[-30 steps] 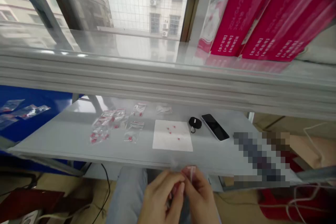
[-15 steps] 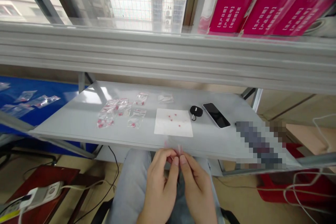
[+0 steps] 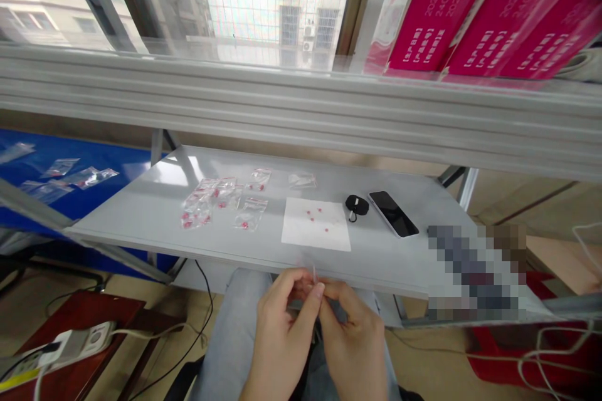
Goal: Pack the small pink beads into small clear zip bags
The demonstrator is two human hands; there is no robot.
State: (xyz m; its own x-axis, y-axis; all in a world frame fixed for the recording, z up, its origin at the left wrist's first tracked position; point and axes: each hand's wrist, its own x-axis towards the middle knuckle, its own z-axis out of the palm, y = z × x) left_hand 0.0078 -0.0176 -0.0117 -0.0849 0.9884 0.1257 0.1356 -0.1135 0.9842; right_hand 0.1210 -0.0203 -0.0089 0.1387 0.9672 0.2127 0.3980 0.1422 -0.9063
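The left hand [image 3: 282,319] and right hand [image 3: 352,341] are held above the lap, curled almost closed, and a small clear bag [image 3: 313,277] appears to be pinched between the fingertips, though it is faint. Beyond, a white sheet [image 3: 316,223] scattered with red specks [image 3: 310,211] lies on the shelf [image 3: 126,219], beside more bags [image 3: 197,213].

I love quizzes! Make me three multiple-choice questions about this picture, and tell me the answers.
1. Where is the phone compared with the white paper sheet?
A) right of it B) left of it C) on top of it
2. What colour are the boxes on the upper shelf?
A) blue B) green C) magenta
3. How are the left hand and right hand?
A) flat on the shelf B) curled together C) gloved

1 A: it lies right of the sheet.
2 C: their fronts show magenta.
3 B: both curl together, bare.
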